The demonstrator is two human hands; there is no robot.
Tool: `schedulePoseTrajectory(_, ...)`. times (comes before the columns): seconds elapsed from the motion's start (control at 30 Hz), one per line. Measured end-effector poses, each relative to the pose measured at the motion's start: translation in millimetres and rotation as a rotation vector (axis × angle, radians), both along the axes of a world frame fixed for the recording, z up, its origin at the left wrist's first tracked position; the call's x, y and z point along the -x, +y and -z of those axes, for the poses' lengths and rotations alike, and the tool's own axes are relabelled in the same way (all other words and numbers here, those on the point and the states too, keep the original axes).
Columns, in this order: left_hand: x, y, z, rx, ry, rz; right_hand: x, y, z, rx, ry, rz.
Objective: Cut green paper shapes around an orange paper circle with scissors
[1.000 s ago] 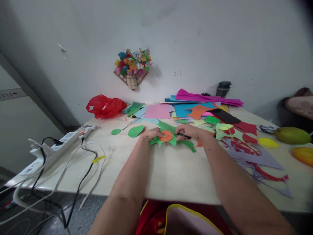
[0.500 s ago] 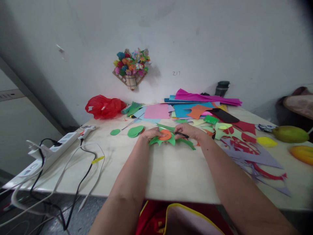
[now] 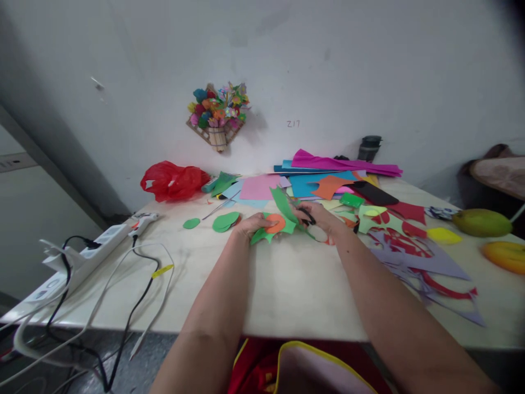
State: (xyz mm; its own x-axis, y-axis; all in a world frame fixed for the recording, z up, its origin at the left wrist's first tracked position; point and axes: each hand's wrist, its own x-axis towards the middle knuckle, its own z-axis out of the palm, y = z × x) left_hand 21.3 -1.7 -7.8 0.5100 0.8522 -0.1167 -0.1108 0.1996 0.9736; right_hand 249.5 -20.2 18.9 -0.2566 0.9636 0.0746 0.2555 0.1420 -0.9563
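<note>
My left hand [image 3: 253,223] pinches a green paper piece [image 3: 262,236] with a jagged edge, and the thumb presses an orange paper circle [image 3: 276,222] against it. In my right hand [image 3: 319,214] is a pair of scissors [image 3: 307,215] with black handles; the blades are mostly hidden behind a curled green strip [image 3: 281,202]. That strip stands up between the two hands, near the right edge of the green piece. Left of my left hand lie several green paper ovals [image 3: 225,221] in a pile, with one small green oval [image 3: 191,223] apart.
Lilac and red paper scraps [image 3: 422,257] spread on the right, near a mango [image 3: 480,222] and a yellow-orange fruit [image 3: 504,256]. Coloured sheets [image 3: 260,187] and a red plastic bag [image 3: 174,180] lie at the back. A power strip [image 3: 88,254] with cables stands left.
The green strip beyond the orange circle has swung upright and curled by the scissors. My right hand has turned slightly with the scissors; my left hand keeps its hold.
</note>
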Motion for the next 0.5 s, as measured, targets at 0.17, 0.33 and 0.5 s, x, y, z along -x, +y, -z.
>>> schedulePoseTrajectory(0.17, -9, 3, 0.9, 0.020, -0.133, -0.315, -7, -2, -1.8, 0.062, -0.008, 0.100)
schedulePoseTrajectory(0.33, -16, 8, 0.6, 0.013, -0.260, -0.496, -3, -8, -1.5, 0.162, -0.017, -0.055)
schedulePoseTrajectory(0.5, -20, 10, 3.2, 0.000, -0.284, -0.537, 4, 0, 1.8, 0.024, -0.289, 0.247)
